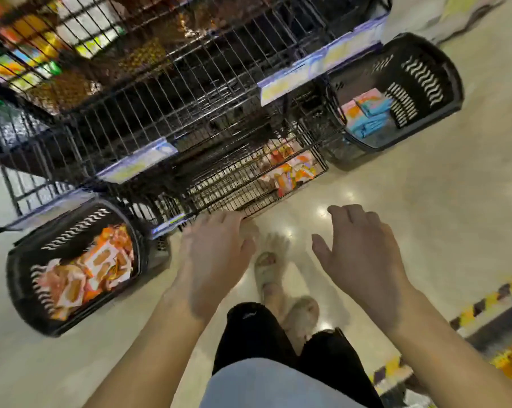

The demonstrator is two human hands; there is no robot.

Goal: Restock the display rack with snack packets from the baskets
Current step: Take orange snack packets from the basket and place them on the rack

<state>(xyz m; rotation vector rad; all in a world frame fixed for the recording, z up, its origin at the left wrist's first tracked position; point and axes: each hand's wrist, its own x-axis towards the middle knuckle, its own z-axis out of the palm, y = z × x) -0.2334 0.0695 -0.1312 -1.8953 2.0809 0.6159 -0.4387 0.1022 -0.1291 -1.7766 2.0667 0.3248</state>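
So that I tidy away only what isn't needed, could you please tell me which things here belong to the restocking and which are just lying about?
Job: display rack; left basket with orange packets; right basket with blue and pink packets; left hand and right hand, both empty.
Just there: striped floor tape; shelf-edge labels; sandals.

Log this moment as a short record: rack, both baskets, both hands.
rack: black wire display rack, a few orange snack packets on its lowest shelf
basket one: left black plastic basket on the floor, holds orange packets
basket two: right black plastic basket on the floor, holds blue and pink packets
left hand: open, empty, by the rack's lowest edge
right hand: open, empty, above the floor
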